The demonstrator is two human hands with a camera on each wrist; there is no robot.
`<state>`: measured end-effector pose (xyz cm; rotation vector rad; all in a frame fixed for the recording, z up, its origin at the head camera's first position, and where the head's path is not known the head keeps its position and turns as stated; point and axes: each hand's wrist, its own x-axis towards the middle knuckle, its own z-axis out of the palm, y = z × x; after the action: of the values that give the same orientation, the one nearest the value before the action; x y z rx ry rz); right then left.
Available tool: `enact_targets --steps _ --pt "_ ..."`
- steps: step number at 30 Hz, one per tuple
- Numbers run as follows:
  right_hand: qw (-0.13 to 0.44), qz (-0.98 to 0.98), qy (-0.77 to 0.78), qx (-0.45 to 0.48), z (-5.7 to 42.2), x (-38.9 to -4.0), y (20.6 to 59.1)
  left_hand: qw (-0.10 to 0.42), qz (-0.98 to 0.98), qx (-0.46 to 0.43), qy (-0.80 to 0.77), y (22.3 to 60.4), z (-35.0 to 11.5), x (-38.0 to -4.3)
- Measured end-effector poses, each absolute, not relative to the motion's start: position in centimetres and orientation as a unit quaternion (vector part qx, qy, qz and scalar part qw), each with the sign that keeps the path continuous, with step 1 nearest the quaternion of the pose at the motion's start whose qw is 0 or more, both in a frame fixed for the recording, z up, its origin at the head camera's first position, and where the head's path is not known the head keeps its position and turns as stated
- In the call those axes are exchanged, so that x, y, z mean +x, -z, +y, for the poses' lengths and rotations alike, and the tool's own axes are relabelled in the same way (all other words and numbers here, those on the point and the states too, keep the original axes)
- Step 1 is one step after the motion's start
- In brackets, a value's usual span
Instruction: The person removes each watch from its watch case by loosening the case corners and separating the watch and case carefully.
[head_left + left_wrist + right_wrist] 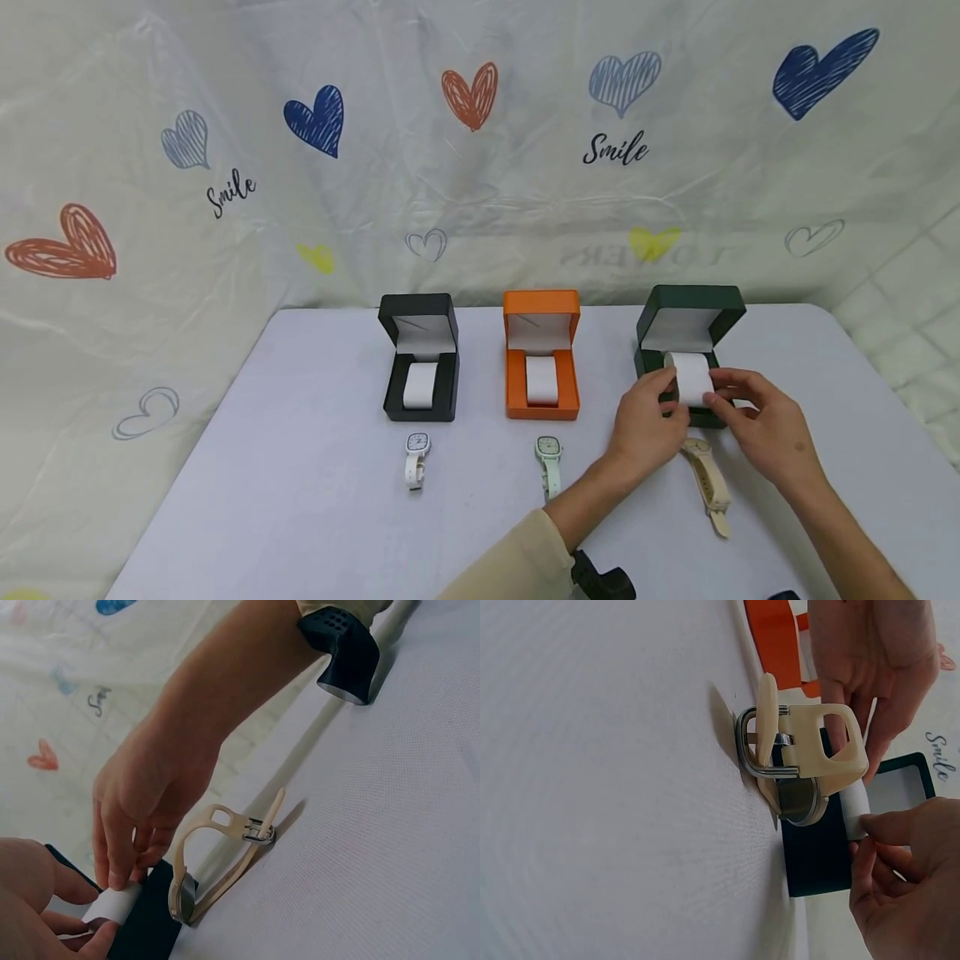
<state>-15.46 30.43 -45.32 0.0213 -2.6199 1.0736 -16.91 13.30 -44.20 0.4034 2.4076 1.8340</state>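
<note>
A white watch cushion (691,379) stands tilted in the open dark green watch box (690,321) on the right. My left hand (651,421) pinches its left end, and my right hand (765,425) pinches the right end with thumb and fingers. In the right wrist view both hands meet at the cushion (855,810) over the green box (817,862). A cream-beige wristwatch (707,483) with a buckled strap lies in front of that box, just below my hands; the left wrist view shows the watch (217,862) on its side.
To the left stand an open orange watch box (516,383) and an open black one (447,387), each with a white cushion inside. A pale green watch (549,458) and a white watch (417,458) lie before them on the white table (300,500). A heart-printed sheet (525,183) hangs behind.
</note>
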Motion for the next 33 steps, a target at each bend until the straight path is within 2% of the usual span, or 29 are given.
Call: enact_targets --steps 16,27,33 --pt "0.2 -0.916 -0.346 0.042 30.46 -15.79 45.54 0.053 0.808 0.112 -0.575 44.29 13.44 -17.28" --pt "0.185 -0.919 -0.345 0.044 30.98 -16.02 45.64 0.042 0.813 0.119 -0.568 44.56 13.31 -17.63" --pt "0.182 -0.919 -0.347 0.049 31.12 -16.18 45.79 0.018 0.812 0.104 -0.574 44.51 13.47 -17.74"
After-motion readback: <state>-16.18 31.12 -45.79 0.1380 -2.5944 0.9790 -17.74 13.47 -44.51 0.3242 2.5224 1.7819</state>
